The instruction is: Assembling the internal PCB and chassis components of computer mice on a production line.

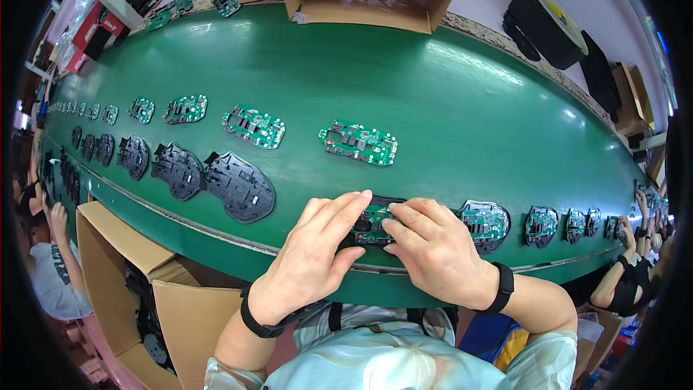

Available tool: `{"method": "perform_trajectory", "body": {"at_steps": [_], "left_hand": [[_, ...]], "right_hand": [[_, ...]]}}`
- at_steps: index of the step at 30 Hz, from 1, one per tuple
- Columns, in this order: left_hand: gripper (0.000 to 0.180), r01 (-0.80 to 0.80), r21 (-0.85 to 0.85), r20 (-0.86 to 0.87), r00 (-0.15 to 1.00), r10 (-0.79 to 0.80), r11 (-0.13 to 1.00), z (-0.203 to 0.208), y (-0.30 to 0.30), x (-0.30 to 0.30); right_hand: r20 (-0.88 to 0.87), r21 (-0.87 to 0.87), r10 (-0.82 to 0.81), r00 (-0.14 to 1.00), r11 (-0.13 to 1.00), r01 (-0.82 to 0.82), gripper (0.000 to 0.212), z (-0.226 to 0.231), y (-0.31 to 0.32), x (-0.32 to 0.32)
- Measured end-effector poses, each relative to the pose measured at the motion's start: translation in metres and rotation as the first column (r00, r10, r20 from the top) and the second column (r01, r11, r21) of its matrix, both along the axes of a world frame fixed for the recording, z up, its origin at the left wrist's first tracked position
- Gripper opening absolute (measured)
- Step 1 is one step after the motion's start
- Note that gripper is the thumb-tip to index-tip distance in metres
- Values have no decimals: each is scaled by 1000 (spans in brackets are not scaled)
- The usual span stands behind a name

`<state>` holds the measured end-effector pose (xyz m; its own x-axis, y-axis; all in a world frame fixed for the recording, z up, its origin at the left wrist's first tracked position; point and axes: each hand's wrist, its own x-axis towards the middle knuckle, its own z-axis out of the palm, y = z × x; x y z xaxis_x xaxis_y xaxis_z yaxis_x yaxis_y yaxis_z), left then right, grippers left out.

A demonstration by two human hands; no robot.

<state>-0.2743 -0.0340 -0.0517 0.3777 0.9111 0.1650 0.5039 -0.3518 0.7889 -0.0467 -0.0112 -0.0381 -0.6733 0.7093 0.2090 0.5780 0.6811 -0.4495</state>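
Note:
My left hand (309, 256) grips the left end of a black plastic shell (390, 200) lying at the table's near edge, its thumb and fingers on either side. A green circuit board (375, 221) sits in that shell, partly hidden by my fingers. From the other side my right hand (439, 249) holds the board and shell, its bent fingertips pressed on the board. Just beyond my hands lies a loose green circuit board (359, 142). To my left is an empty black shell (240, 186), and to my right a black shell with a circuit board fitted in it (485, 224).
Rows of boards (254, 127) and black shells (133, 157) run left along the green table (346, 65). Filled shells (541, 225) line up rightward. A carton (375, 18) with clear plastic pieces stands at the far edge; another carton (198, 325) is below left. People work at both sides.

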Motion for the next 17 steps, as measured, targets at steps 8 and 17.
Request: {"method": "perform_trajectory", "body": {"at_steps": [8,17], "left_hand": [[76,-7,36,-48,999,9,999,-2,-1,5],[77,-19,-46,-49,999,17,999,-3,-2,-3]], "right_hand": [[18,100,-35,999,994,33,35,-3,-2,-5],[17,34,-5,1000,999,4,34,-7,3,-4]]}}
